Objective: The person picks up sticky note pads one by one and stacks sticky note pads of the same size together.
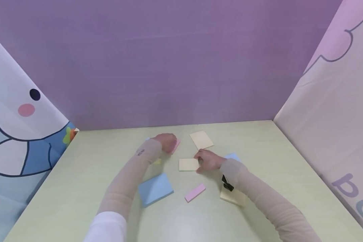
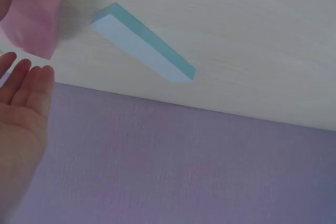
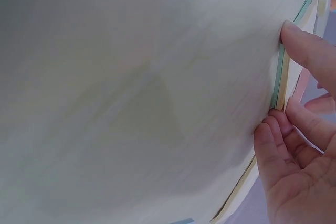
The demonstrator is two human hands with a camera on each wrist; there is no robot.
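Observation:
In the head view my left hand [image 1: 166,142] is over a pink sticky note pad [image 1: 176,146] toward the back of the table. The left wrist view shows that pink pad [image 2: 39,19] between the thumb and the fingers, the index finger mostly out of frame. My right hand [image 1: 210,160] pinches the right end of a cream sticky note pad [image 1: 187,164] lying at mid-table. Thumb and fingers take opposite edges of it in the right wrist view, where the pad [image 3: 280,77] shows a greenish layer along its side.
Around the hands lie a thick blue pad [image 1: 155,190], a narrow pink pad [image 1: 195,192], a cream pad [image 1: 201,139] behind and another cream pad [image 1: 232,196] under the right forearm. A light blue block [image 2: 144,45] is beside the left hand. Purple cloth [image 1: 181,67] backs the table.

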